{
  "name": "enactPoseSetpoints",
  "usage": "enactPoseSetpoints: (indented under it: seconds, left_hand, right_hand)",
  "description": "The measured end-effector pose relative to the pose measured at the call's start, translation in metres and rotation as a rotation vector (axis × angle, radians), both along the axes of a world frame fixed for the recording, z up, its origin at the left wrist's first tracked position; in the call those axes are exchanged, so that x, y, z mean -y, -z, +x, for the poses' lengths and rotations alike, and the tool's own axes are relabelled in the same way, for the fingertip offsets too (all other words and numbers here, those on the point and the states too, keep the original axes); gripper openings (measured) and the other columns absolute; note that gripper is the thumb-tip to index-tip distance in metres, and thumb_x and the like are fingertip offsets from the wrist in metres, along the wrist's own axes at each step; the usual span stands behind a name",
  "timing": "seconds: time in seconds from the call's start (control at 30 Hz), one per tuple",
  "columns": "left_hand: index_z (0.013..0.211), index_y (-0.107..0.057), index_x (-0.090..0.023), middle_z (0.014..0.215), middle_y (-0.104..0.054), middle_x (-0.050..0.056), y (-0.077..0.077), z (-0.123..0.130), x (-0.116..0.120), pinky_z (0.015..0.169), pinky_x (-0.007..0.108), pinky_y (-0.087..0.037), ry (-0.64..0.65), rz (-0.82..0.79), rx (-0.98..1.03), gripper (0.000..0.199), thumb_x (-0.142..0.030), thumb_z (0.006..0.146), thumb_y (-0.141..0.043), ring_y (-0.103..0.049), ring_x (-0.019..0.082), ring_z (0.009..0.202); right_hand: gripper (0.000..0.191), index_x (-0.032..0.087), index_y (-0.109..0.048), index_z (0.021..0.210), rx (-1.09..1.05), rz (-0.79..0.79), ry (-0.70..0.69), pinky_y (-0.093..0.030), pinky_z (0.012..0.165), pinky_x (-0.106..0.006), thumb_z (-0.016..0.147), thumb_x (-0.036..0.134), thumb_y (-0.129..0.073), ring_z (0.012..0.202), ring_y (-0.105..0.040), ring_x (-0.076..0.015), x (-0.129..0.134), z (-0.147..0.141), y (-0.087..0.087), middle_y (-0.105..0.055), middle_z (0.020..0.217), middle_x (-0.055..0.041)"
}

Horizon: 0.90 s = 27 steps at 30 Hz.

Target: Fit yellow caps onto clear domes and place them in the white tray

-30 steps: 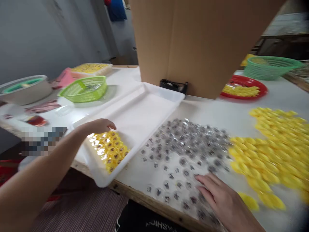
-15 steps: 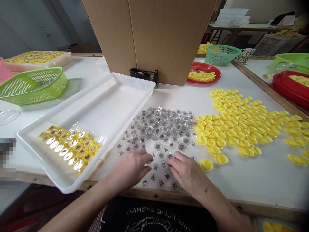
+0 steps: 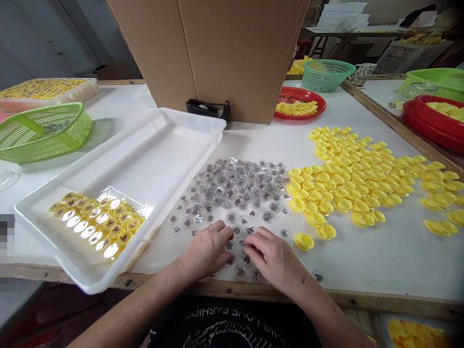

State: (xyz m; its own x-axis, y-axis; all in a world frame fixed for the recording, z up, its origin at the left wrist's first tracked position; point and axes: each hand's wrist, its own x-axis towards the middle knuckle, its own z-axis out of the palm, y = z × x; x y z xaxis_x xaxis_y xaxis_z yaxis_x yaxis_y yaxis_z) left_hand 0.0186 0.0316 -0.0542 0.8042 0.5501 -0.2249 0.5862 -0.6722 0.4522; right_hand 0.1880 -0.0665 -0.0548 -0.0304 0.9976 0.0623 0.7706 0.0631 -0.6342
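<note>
Small clear plastic discs (image 3: 232, 191) with dark printed figures lie in a heap, thinning out toward the table's front edge. Among the nearer discs, my left hand (image 3: 210, 245) is low over the table, thumb and index finger apart, with nothing visible between them. Facing it, my right hand (image 3: 272, 256) has its thumb and fingertips pinched together over the discs; what they hold, if anything, is too small to make out. Yellow round cups (image 3: 348, 179) spread to the right of the discs. Finished-looking yellow pieces with printed faces (image 3: 97, 220) stand in rows inside the white tray (image 3: 145, 145).
A cardboard box (image 3: 213, 58) stands behind, with a black tape dispenser (image 3: 210, 110) before it. Green baskets (image 3: 47, 130) and a red plate (image 3: 300, 104) with yellow pieces are farther off. A wooden strip (image 3: 235, 289) edges the table.
Both hands have come slightly closer together over the near discs, and the right fingertips have moved left. The whole view has shifted slightly.
</note>
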Motion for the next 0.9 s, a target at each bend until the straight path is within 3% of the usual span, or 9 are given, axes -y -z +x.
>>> enactPoseSetpoints:
  seconds: [0.13, 0.37, 0.6, 0.7, 0.83, 0.9]
  left_hand:
    - [0.092, -0.053, -0.020, 0.093, -0.054, 0.005, 0.001, 0.001, -0.003, 0.066, 0.029, -0.044, 0.007, -0.007, -0.019, 0.022, -0.021, 0.072, -0.059, -0.055, 0.019, 0.079]
    - [0.086, -0.055, -0.016, 0.088, -0.057, 0.007, 0.006, 0.003, -0.002, 0.067, 0.031, -0.045, 0.013, 0.029, 0.022, 0.016, -0.015, 0.071, -0.054, -0.055, 0.020, 0.078]
    - [0.100, -0.056, -0.016, 0.095, -0.058, 0.007, 0.003, -0.009, -0.002, 0.073, 0.033, -0.047, -0.051, -0.052, 0.192, 0.030, -0.019, 0.070, -0.062, -0.056, 0.020, 0.083]
    - [0.102, -0.058, -0.018, 0.093, -0.061, 0.006, -0.005, -0.013, -0.007, 0.071, 0.032, -0.047, -0.163, -0.216, 0.258, 0.029, -0.023, 0.074, -0.061, -0.057, 0.018, 0.079]
    - [0.103, -0.060, -0.019, 0.085, -0.065, 0.004, -0.014, -0.008, -0.008, 0.057, 0.026, -0.046, -0.353, -0.674, 0.317, 0.025, -0.029, 0.085, -0.047, -0.058, 0.014, 0.067]
    - [0.103, -0.059, -0.017, 0.084, -0.066, 0.005, -0.017, 0.000, -0.006, 0.053, 0.023, -0.045, -0.401, -0.869, 0.382, 0.026, -0.032, 0.084, -0.048, -0.058, 0.012, 0.062]
  right_hand:
    - [0.013, 0.019, -0.061, 0.082, 0.002, -0.037, 0.039, -0.042, 0.063, -0.024, 0.085, 0.009, -0.053, 0.069, -0.055, -0.0139, -0.006, -0.006, 0.003, -0.056, 0.080, -0.0012]
    - [0.011, 0.018, -0.059, 0.077, 0.313, -0.109, 0.051, -0.036, 0.055, -0.027, 0.081, 0.011, -0.052, 0.067, -0.057, -0.0174, -0.025, -0.026, 0.009, -0.061, 0.078, -0.0034]
    - [0.011, 0.018, -0.058, 0.076, 0.277, -0.143, 0.095, -0.036, 0.057, -0.027, 0.079, 0.010, -0.050, 0.068, -0.058, -0.0176, -0.029, -0.022, 0.005, -0.062, 0.078, -0.0040]
    - [0.013, 0.019, -0.054, 0.072, 0.212, -0.142, 0.119, -0.036, 0.057, -0.024, 0.078, 0.009, -0.050, 0.066, -0.055, -0.0141, -0.029, -0.014, -0.005, -0.061, 0.074, 0.0000]
    - [0.015, 0.020, -0.051, 0.064, 0.009, -0.119, 0.181, -0.033, 0.053, -0.022, 0.076, 0.010, -0.052, 0.058, -0.049, -0.0117, -0.027, -0.005, -0.018, -0.056, 0.064, 0.0030]
    - [0.014, 0.020, -0.051, 0.063, -0.072, -0.130, 0.212, -0.031, 0.051, -0.022, 0.075, 0.012, -0.052, 0.055, -0.046, -0.0112, -0.025, -0.001, -0.022, -0.053, 0.060, 0.0036]
